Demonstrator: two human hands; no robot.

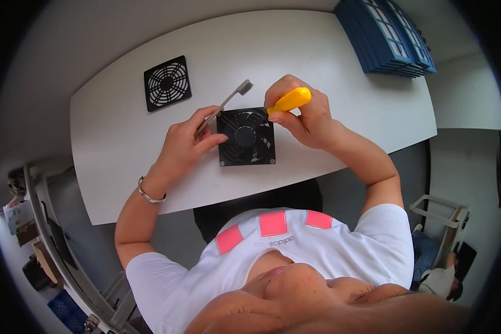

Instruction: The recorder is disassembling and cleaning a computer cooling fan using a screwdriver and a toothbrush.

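Observation:
A square black cooling fan [245, 137] lies on the white table in front of me. My left hand [192, 140] grips the grey handle of a small brush [223, 103], its dark bristles pointing up and to the right, while the thumb rests on the fan's left edge. In my right hand [302, 110] is a screwdriver with a yellow handle [293, 99], held slantwise at the fan's upper right corner; its tip is hard to make out there. Screw heads show at the fan's two lower corners. A square black fan grille [167, 84] lies apart, up and to the left.
Blue plastic bins [371, 37] stand stacked at the table's [121, 175] far right corner. The table's near edge runs just below the fan. Beyond the table at the lower right, another person [438, 279] is seated near a chair [442, 213]. A second desk with items stands at the left.

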